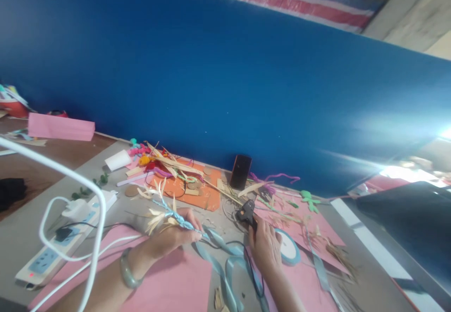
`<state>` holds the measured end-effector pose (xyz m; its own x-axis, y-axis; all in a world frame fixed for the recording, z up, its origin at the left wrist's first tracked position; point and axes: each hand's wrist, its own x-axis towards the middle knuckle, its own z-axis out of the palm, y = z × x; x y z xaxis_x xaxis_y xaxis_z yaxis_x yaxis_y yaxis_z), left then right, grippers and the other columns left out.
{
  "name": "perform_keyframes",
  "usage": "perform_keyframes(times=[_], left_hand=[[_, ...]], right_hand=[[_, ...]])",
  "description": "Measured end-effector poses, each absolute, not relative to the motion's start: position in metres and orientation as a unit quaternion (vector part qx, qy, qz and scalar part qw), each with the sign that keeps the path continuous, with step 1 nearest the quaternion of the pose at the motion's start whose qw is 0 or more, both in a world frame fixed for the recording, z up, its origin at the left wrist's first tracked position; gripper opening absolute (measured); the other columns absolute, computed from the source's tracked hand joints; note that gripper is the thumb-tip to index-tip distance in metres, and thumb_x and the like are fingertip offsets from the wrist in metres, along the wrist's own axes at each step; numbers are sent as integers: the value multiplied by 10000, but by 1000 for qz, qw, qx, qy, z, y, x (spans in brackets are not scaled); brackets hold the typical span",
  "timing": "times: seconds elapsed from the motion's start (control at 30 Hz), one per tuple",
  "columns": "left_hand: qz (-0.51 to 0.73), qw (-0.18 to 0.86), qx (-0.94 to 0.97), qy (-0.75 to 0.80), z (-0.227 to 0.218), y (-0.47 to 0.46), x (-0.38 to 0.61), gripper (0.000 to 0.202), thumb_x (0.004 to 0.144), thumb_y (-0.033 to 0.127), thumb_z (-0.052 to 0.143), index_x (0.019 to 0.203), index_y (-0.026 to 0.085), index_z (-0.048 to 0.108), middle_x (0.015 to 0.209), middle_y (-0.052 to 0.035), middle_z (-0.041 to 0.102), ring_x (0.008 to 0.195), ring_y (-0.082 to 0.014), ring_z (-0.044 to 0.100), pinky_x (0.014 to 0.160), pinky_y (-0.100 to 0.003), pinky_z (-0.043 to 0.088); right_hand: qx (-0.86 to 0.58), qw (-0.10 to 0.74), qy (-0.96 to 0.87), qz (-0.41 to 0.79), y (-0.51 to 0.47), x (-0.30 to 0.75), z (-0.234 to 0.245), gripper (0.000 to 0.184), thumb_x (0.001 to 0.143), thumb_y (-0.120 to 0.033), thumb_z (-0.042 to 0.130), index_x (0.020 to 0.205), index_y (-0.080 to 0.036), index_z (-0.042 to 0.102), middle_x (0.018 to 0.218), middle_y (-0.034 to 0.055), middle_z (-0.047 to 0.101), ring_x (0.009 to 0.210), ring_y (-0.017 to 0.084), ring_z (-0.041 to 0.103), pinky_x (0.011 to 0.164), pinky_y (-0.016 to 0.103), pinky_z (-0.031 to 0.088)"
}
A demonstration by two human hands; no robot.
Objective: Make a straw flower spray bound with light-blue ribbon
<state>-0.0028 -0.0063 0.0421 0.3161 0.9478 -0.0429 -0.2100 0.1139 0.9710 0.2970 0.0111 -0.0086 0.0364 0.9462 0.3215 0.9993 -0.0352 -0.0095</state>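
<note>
My left hand point(183, 230) is closed around a stem wrapped in light blue ribbon point(179, 220), with pale, straw-like leaves point(157, 215) sticking out to its left. A loose length of the blue ribbon point(227, 272) trails from it down the table between my hands. My right hand point(264, 241) is wrapped around the handle of a black glue gun point(245, 212), whose nozzle is hard to make out. Just right of that hand lies a roll of blue ribbon point(295, 256), partly hidden by my fingers.
A white power strip point(45, 260) with plugs and looping white cables point(100, 227) sits at the left. Pink sheets point(169, 284) cover parts of the table. Behind are an orange sheet point(211, 190) with craft scraps and a phone point(240, 172) leaning against the blue partition point(225, 91).
</note>
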Motion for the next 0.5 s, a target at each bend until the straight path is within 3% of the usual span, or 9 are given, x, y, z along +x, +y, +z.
perform_keyframes(times=[0.17, 0.33, 0.5], left_hand=[[448, 633, 511, 370, 41, -7, -4, 131, 682, 189, 718, 643, 179, 594, 751, 7, 666, 687, -138, 578, 613, -239, 425], [437, 629, 518, 380, 50, -13, -4, 91, 689, 156, 696, 676, 184, 610, 670, 40, 613, 621, -113, 526, 581, -229, 403], [477, 616, 511, 362, 52, -15, -4, 108, 703, 143, 678, 657, 184, 590, 705, 29, 614, 641, -122, 538, 601, -243, 419]], right_hand=[[-663, 200, -712, -113, -1, 285, 15, 242, 874, -279, 511, 1065, -181, 620, 1103, 151, 629, 1027, 350, 557, 843, 481, 400], [-526, 326, -754, 220, -22, 237, 47, 147, 806, -310, 627, 924, -225, 648, 1029, 72, 666, 1011, 270, 596, 908, 402, 431], [-426, 423, -632, 490, -30, 204, 36, 144, 783, -283, 588, 869, -207, 674, 881, 44, 670, 862, 225, 625, 762, 318, 488]])
